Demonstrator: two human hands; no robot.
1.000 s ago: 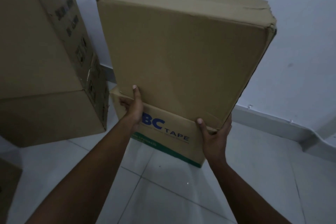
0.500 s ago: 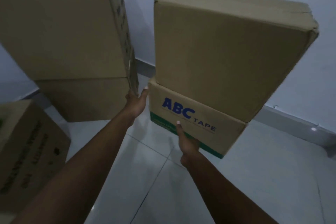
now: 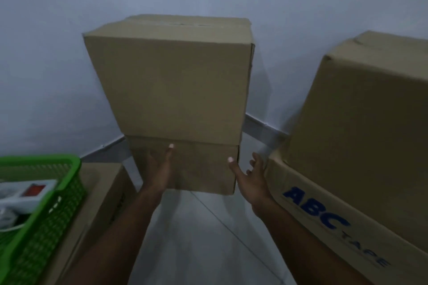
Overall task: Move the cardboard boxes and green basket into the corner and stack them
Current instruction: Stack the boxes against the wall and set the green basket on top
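Observation:
Two plain cardboard boxes are stacked in the room's corner: a large upper box on a smaller lower box. My left hand lies flat against the lower box's front face, thumb up. My right hand is at that box's right front corner, its thumb touching the edge and its fingers spread beside it. The green basket sits at the left on another cardboard box. On the right, the ABC Tape box carries a big plain box.
A white power strip with a red switch lies in the basket. Pale walls meet behind the centre stack. Grey floor tiles run between the left box and the right stack, under my arms.
My view has swung left from the ABC Tape stack to the corner stack. Both hands have left the ABC Tape stack and now rest on the lower corner box. The basket has come into view.

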